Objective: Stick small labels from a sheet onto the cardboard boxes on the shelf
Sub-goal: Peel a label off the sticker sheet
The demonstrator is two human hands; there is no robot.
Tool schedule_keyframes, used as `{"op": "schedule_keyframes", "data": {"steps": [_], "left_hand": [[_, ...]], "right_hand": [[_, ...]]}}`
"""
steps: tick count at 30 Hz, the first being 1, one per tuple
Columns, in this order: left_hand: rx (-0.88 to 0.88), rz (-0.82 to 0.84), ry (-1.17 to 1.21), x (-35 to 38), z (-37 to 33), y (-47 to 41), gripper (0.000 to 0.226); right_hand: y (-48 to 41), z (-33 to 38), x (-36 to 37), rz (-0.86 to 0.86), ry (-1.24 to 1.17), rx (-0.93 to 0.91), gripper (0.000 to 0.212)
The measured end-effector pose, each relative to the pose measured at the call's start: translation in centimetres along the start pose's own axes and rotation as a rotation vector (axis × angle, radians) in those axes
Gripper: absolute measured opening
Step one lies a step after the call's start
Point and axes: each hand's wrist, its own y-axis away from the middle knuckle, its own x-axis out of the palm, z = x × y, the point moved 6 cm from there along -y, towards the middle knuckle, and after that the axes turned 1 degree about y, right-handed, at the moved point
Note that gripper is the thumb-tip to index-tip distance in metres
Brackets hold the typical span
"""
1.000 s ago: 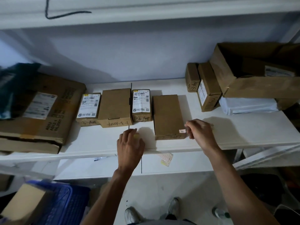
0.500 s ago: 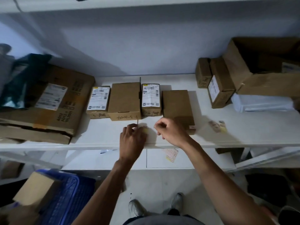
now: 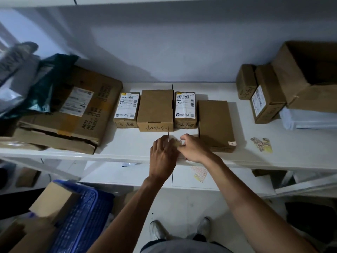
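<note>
Several small cardboard boxes stand in a row on the white shelf. The rightmost box carries a small white label at its near right corner. A plain box stands between two boxes with shipping labels. My left hand and my right hand meet at the shelf's front, both pinching a small label sheet that is mostly hidden between the fingers. Loose label strips lie on the shelf to the right.
A large flat carton with dark bags on it fills the left. Two small boxes and an open carton stand at the right. Another label sheet lies on the lower shelf. A blue crate sits below left.
My right hand has left the label on the rightmost box and moved left to join my left hand at the small sheet. The view shifted so the boxes appear further right.
</note>
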Motion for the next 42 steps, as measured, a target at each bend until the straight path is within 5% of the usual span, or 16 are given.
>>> {"op": "schedule_keyframes", "data": {"steps": [15,22,27,32,42], "left_hand": [[0.078,-0.06,0.161,-1.9,-1.7,-1.2,0.031],[-0.411,0.088,0.523,-1.2,-0.2,-2.1,0.027],[-0.677,0.09,1.076,-1.6,0.4,-2.4,0.023],[-0.706,0.163,1.299,-2.1,-0.3,-2.2,0.014],[-0.637,0.236,1.261,-2.9,-1.6,-2.4,0.017]], "right_hand": [[0.6,0.8,-0.1,-0.061,-0.132,0.031,0.027],[0.4,0.1,0.1,-0.071,-0.262,0.023,0.03],[1.5,0.4,-1.7,-0.219,-0.362,-0.045,0.031],[1.8,0.3,-3.3,-0.35,-0.416,-0.13,0.03],[2.9,-0.2,-4.4,-0.421,-0.458,-0.255,0.023]]}}
